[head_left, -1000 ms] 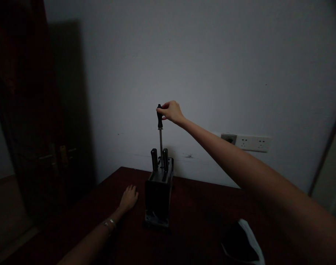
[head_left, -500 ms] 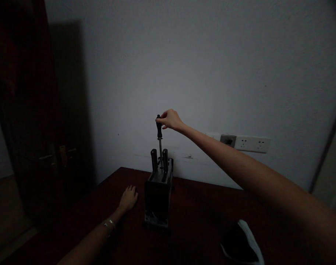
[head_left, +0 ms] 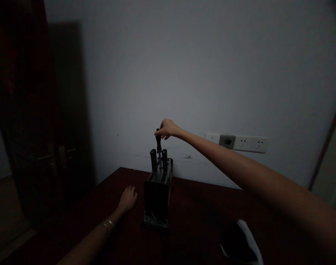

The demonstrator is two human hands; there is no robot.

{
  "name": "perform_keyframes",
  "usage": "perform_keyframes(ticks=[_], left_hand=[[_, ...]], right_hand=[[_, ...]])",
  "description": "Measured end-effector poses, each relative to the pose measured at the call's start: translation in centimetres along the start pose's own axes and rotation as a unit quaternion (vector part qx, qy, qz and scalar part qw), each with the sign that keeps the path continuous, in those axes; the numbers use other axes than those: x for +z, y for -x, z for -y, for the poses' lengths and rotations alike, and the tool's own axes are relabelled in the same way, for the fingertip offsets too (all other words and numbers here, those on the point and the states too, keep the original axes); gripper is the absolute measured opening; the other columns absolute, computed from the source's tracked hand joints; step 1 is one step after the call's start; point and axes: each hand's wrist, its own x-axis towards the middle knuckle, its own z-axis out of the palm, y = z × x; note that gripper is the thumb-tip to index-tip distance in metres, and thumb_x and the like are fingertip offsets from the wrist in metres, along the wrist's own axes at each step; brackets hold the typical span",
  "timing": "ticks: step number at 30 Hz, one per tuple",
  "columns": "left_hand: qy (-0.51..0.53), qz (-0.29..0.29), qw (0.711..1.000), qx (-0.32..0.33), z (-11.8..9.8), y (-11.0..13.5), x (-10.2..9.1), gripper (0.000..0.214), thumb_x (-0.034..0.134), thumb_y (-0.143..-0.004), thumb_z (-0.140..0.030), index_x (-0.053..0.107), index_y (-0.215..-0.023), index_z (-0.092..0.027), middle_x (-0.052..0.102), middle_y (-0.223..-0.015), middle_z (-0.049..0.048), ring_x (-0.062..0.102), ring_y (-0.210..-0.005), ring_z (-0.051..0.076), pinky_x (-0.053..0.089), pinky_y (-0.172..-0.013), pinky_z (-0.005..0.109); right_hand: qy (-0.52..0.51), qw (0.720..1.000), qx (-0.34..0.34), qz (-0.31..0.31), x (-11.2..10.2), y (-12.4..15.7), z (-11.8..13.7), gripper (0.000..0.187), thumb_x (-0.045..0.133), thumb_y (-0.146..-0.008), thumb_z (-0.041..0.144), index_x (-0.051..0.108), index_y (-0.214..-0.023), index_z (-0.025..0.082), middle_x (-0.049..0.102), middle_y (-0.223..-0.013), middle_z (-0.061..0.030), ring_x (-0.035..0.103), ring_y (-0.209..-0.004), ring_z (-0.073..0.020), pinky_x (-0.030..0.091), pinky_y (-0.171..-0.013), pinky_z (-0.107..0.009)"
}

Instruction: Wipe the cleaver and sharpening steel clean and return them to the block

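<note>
A dark knife block [head_left: 157, 197] stands on a dark red table [head_left: 195, 217] near the wall. Two black handles [head_left: 154, 160] stick up from its top. My right hand [head_left: 166, 129] pinches the top of a black-handled sharpening rod [head_left: 158, 141], which is sunk almost fully into the block. My left hand [head_left: 128, 198] lies flat on the table just left of the block, fingers stretched out, with a bracelet on the wrist.
A dark object with a white edge [head_left: 239, 244] lies on the table at the front right. A white socket strip [head_left: 236, 142] runs along the grey wall. A dark wooden door [head_left: 32, 121] with handles stands at the left.
My right hand has gone down with the rod, sliding its metal shaft into the block until only the handle shows. My left hand has stayed put.
</note>
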Motion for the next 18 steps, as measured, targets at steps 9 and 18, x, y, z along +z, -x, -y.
perform_keyframes(ticks=[9,18], left_hand=[[0.0,-0.002,1.0,-0.004,0.1,-0.2,0.3,0.042,0.033,-0.085,-0.028,0.051,-0.117,-0.009,0.049,-0.127,0.0151,0.038,-0.123,0.026,0.028,-0.099,0.036],[-0.003,-0.005,1.0,0.005,0.1,-0.1,0.2,0.042,0.032,-0.085,-0.025,0.051,-0.117,-0.006,0.05,-0.125,0.0168,0.04,-0.121,0.026,0.024,-0.102,0.034]], right_hand=[[0.058,0.991,0.071,0.095,0.1,0.1,0.3,0.03,0.081,-0.046,0.026,0.056,-0.051,0.009,0.063,-0.051,-0.0087,0.064,-0.056,-0.0221,0.057,-0.05,-0.034],[0.126,0.983,0.069,0.116,0.9,0.4,1.2,0.037,0.084,-0.026,0.019,0.05,-0.037,0.013,0.061,-0.05,-0.0058,0.064,-0.075,-0.028,0.055,-0.067,-0.04]])
